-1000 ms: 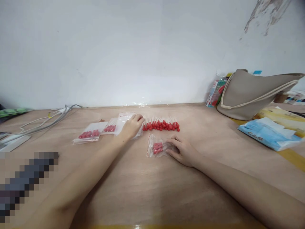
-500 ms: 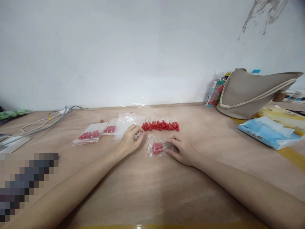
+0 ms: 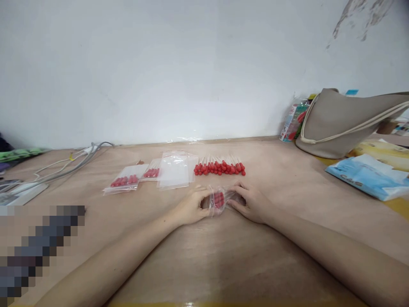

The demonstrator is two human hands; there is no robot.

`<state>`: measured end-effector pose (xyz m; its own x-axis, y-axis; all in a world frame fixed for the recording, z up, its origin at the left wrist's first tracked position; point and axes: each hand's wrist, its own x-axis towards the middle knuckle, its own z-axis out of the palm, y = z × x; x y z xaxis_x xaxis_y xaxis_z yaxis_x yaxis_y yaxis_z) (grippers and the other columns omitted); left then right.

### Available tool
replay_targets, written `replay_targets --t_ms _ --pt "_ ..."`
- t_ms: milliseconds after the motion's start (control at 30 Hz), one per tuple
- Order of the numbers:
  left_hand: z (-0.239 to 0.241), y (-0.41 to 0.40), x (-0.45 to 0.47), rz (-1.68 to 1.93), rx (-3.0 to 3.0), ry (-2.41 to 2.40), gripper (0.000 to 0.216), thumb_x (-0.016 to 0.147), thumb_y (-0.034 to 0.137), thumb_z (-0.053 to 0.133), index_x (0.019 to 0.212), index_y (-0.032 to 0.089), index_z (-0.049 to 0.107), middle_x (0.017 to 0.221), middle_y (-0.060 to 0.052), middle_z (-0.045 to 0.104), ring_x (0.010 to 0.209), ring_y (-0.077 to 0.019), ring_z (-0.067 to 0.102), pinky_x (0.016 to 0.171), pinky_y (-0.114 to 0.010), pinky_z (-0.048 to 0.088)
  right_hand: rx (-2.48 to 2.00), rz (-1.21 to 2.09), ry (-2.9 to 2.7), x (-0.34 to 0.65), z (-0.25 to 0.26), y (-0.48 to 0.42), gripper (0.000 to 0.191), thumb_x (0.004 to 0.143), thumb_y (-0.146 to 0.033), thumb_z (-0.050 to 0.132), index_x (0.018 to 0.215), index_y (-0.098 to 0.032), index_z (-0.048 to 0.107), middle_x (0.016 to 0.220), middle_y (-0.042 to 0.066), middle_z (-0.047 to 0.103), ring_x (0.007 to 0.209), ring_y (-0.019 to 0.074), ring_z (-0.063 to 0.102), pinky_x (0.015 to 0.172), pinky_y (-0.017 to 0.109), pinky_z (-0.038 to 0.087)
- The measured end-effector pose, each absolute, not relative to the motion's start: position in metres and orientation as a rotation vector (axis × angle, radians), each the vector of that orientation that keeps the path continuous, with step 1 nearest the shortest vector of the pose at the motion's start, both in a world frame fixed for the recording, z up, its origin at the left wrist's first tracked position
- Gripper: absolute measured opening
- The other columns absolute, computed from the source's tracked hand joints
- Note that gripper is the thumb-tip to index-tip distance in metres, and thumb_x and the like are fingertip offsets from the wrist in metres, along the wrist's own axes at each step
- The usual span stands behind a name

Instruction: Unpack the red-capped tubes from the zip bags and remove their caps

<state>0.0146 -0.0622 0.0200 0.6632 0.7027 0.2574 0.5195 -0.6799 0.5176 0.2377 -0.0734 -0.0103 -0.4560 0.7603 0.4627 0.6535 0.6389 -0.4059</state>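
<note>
My left hand (image 3: 191, 207) and my right hand (image 3: 249, 202) both grip a small clear bag with red-tipped pieces inside (image 3: 219, 198), holding it between them just above the wooden table (image 3: 204, 256). Behind the bag lies a row of loose red-tipped sticks (image 3: 220, 167). To its left sits a stack of clear bags with nothing in them (image 3: 175, 170). Two filled bags lie further left, one near the stack (image 3: 152, 172) and one beyond it (image 3: 124, 181).
A beige bag (image 3: 345, 121) stands at the back right, with a blue packet (image 3: 367, 175) in front of it and colourful packages (image 3: 294, 121) beside it. Grey cables (image 3: 68, 164) run along the back left. A blurred patch covers the lower left.
My left hand has drawn back from the stack of clear bags and come right to take hold of the filled bag's left end. The right hand stays on it.
</note>
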Motion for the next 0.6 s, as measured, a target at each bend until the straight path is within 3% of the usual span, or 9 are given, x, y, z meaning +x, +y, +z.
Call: replay_targets --t_ms 133,300,467,600 --pt "0.018 -0.067 0.016 0.659 2.481 0.993 0.042 0.073 0.04 0.063 0.11 0.022 0.056 0.089 -0.004 0.058 0.084 -0.0193 0.051 0.075 -0.031 0.042 -1.162 0.164 -2.213 0.236 -0.009 -0.075 0.024 0.08 -0.033 0.053 0.098 -0.018 0.056 0.088 0.007 0.052 0.074 0.0158 0.051 0.066 0.03 0.044" --pt "0.024 -0.074 0.017 0.482 2.592 1.061 0.017 0.079 0.025 0.05 0.094 0.018 0.054 0.088 -0.005 0.053 0.08 -0.0178 0.051 0.073 -0.031 0.044 -1.133 0.198 -2.24 0.236 -0.008 -0.076 0.025 0.08 -0.033 0.052 0.1 -0.018 0.056 0.088 0.006 0.052 0.069 0.0138 0.05 0.064 0.028 0.043" --pt "0.023 -0.074 0.014 0.304 2.807 1.206 0.018 0.082 0.019 0.042 0.098 0.015 0.051 0.094 -0.009 0.05 0.084 -0.0213 0.051 0.075 -0.036 0.045 -1.049 0.269 -2.281 0.237 -0.011 -0.075 0.03 0.08 -0.032 0.053 0.107 -0.018 0.054 0.093 0.006 0.053 0.07 0.0133 0.051 0.067 0.029 0.044" --pt "0.017 -0.069 0.01 0.304 3.032 1.165 0.022 0.09 0.027 0.034 0.093 0.013 0.052 0.092 -0.011 0.051 0.087 -0.0237 0.051 0.077 -0.038 0.044 -1.042 0.285 -2.277 0.237 -0.012 -0.074 0.028 0.081 -0.032 0.052 0.106 -0.017 0.054 0.093 0.007 0.052 0.066 0.0119 0.049 0.064 0.029 0.044"
